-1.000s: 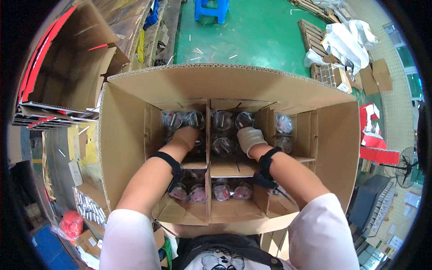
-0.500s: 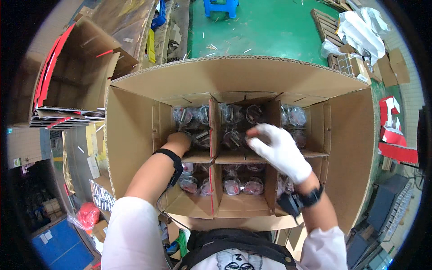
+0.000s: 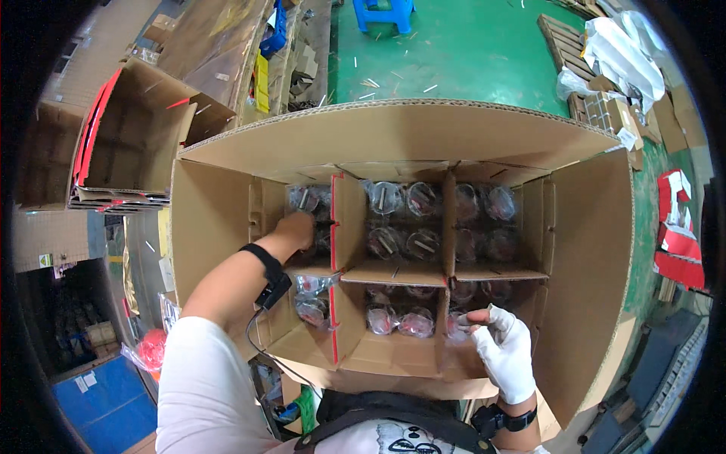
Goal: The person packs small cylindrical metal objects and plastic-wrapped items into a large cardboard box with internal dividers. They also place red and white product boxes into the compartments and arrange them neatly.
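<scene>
A large cardboard box (image 3: 378, 125) stands in front of me, split by cardboard dividers (image 3: 393, 272) into several compartments. Round items in clear plastic (image 3: 423, 199), some with a pale strip on top, fill the compartments. My bare left hand (image 3: 296, 229) reaches down into the back left compartment, over wrapped items; its fingers are hidden from view. At the front right compartment is my right hand (image 3: 505, 352), in a white glove with bare fingertips. Its fingers are bent and apart, close to a wrapped item (image 3: 457, 325); I cannot tell whether they touch it.
To the left stand other open cartons with red edges (image 3: 136, 129). A blue stool (image 3: 384, 13) is on the green floor beyond the box. A wooden pallet (image 3: 563, 45) with white plastic sheeting (image 3: 624, 57) lies far right, and red and white cardboard (image 3: 677, 234) nearer.
My right hand has moved from the back middle compartment toward me, to the front right one. My left hand stays in the back left compartment. The view has shifted slightly.
</scene>
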{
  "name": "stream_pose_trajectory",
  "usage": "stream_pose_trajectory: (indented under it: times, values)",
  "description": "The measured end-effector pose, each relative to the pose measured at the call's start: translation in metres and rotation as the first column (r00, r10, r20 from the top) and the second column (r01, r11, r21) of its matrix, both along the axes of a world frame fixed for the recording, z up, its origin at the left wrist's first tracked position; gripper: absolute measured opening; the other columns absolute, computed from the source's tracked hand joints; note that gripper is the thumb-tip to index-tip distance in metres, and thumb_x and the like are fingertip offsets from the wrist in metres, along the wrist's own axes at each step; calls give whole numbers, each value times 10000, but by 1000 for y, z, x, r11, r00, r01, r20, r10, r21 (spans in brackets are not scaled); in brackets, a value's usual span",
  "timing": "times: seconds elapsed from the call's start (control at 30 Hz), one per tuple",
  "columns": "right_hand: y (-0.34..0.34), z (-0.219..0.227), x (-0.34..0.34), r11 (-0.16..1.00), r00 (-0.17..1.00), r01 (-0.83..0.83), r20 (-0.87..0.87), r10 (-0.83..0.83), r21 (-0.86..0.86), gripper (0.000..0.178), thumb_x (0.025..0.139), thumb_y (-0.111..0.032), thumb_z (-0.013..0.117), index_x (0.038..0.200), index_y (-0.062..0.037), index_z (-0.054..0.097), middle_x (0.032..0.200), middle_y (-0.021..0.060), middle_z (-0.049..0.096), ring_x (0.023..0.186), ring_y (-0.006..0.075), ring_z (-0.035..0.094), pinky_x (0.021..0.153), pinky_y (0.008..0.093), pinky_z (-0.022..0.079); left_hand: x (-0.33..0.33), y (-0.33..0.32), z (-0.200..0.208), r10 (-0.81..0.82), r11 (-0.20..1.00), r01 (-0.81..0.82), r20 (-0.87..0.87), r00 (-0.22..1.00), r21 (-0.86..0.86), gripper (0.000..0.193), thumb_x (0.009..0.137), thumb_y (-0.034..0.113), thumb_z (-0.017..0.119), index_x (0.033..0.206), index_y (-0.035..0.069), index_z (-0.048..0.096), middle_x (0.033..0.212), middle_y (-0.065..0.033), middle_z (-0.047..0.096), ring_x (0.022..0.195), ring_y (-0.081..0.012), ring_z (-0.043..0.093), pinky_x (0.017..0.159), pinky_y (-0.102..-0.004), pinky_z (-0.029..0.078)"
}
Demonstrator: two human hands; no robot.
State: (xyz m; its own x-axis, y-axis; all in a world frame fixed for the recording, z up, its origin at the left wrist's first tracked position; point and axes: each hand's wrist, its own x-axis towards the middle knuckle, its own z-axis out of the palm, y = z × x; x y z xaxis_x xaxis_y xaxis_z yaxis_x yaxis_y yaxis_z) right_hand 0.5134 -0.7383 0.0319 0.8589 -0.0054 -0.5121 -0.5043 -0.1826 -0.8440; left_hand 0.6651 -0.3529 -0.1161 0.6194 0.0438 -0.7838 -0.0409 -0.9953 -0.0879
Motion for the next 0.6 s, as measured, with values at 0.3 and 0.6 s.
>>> stream_pose_trajectory:
  times: [0.3, 0.6]
  values:
    - [-30, 2, -8, 999, 999, 32, -43, -32, -5, 150, 856, 35, 565, 997, 47, 615, 914, 87, 673, 835, 134, 628, 782, 265, 499, -43, 31, -158, 358, 217, -340, -249, 900, -915, 354, 955, 221, 412, 1242, 103, 583, 1305, -141, 546, 1181, -294, 533, 952, -386, 457]
    - [-1, 9, -21, 966, 975, -109, 164, 150, -233, 141, 819, -102, 651, 946, -54, 688, 879, 148, 690, 799, 286, 669, 767, 361, 527, -14, -9, -100, 311, 703, -325, -137, 940, -633, 344, 886, 231, 520, 1176, 76, 620, 1208, -155, 599, 1102, -310, 583, 900, -404, 482]
